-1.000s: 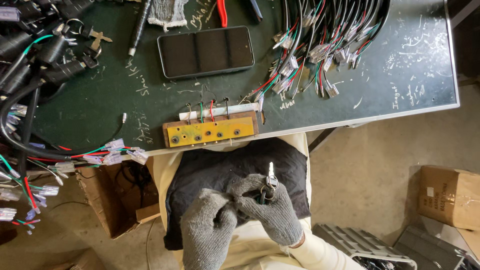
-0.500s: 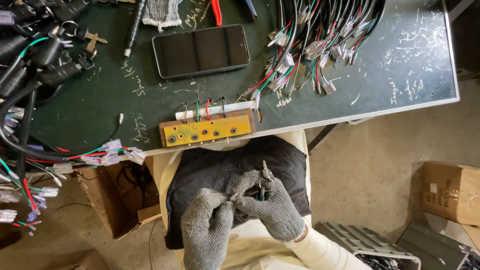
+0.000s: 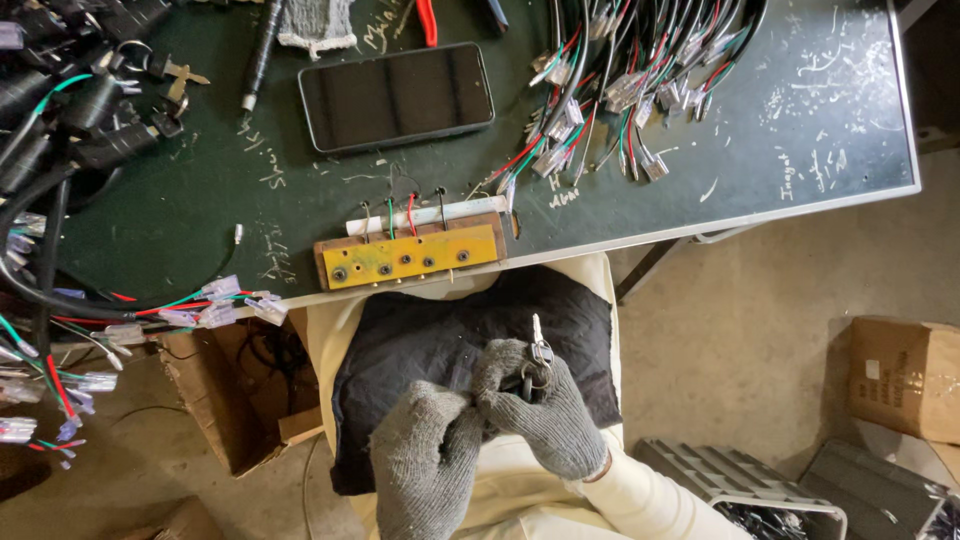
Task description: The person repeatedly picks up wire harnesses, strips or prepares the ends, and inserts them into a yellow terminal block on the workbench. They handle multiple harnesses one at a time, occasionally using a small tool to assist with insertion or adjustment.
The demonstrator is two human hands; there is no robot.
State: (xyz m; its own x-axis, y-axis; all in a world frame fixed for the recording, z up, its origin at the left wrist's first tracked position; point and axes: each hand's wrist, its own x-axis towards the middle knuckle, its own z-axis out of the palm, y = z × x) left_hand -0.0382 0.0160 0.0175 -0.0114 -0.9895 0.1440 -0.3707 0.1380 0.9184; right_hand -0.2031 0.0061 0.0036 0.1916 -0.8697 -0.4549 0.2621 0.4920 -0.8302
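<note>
A single view is given, taken from a camera worn on the head and aimed steeply downward. The hands [image 3: 490, 420] are seen close, low in the frame over the lap; the desk [image 3: 800, 130] fills the upper part, with floor [image 3: 760, 330] shown at right.

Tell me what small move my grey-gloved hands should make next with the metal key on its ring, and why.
Probably lift the silver metal key on its ring toward the yellow drilled block at the table edge. The right hand grips the dark part below the key, blade pointing up, and the left hand pinches beside it over the black lap cloth, well short of the green table. What the hands work on is unclear.
</note>
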